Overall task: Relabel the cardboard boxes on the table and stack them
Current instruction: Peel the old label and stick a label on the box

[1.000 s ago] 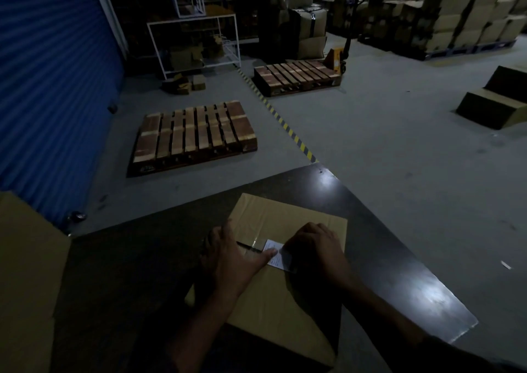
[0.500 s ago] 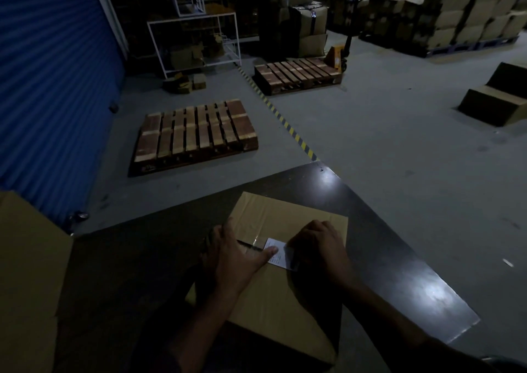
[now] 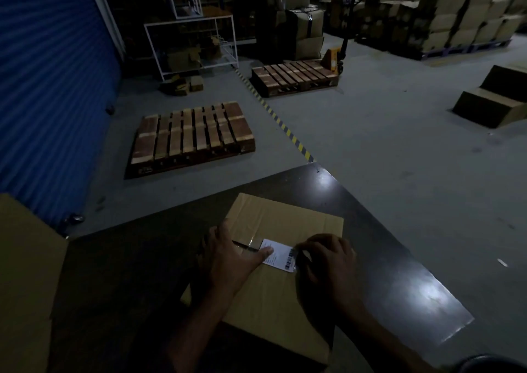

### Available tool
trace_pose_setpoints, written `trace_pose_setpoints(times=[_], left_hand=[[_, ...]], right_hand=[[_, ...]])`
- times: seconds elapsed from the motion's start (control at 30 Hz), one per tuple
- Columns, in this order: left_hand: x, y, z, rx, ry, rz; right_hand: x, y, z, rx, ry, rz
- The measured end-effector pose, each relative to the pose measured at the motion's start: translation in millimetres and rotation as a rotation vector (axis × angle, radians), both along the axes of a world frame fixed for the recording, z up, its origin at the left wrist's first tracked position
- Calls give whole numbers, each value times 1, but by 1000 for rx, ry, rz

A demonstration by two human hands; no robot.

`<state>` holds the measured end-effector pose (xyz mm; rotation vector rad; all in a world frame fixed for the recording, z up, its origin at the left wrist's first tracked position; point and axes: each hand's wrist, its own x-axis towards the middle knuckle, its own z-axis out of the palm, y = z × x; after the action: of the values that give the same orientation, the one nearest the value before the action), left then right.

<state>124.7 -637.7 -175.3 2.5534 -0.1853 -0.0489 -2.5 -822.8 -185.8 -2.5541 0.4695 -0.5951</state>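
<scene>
A flat brown cardboard box [image 3: 285, 218] lies on the dark table [image 3: 399, 281] right in front of me. A white label [image 3: 281, 255] with a barcode sits on its taped middle seam. My left hand [image 3: 231, 255] rests flat on the box, its thumb pressing the label's left end. My right hand [image 3: 328, 261] is at the label's right edge, fingers curled, fingertips pinching that edge. The hand hides the edge itself.
A second, taller cardboard box [image 3: 25, 273] stands at the table's left end. Beyond the table are two wooden pallets [image 3: 191, 136] [image 3: 293, 76], a yellow pallet jack [image 3: 336, 56], a blue shutter wall at left and boxes on the floor [image 3: 490, 101] at right.
My right hand has slid a little to the right, uncovering the barcode end of the label. The left hand stays put with its thumb on the label.
</scene>
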Motion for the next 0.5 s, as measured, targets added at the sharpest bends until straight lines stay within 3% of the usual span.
trace_pose_setpoints(times=[0.13, 0.33, 0.5], left_hand=[[1, 1, -1, -23, 26, 3], [-8, 7, -3, -68, -16, 44], [-22, 20, -14, -127, 78, 88]], right_hand=[[-10, 13, 4, 42, 51, -120], [8, -9, 19, 3, 120, 145], [38, -23, 22, -40, 170, 313]])
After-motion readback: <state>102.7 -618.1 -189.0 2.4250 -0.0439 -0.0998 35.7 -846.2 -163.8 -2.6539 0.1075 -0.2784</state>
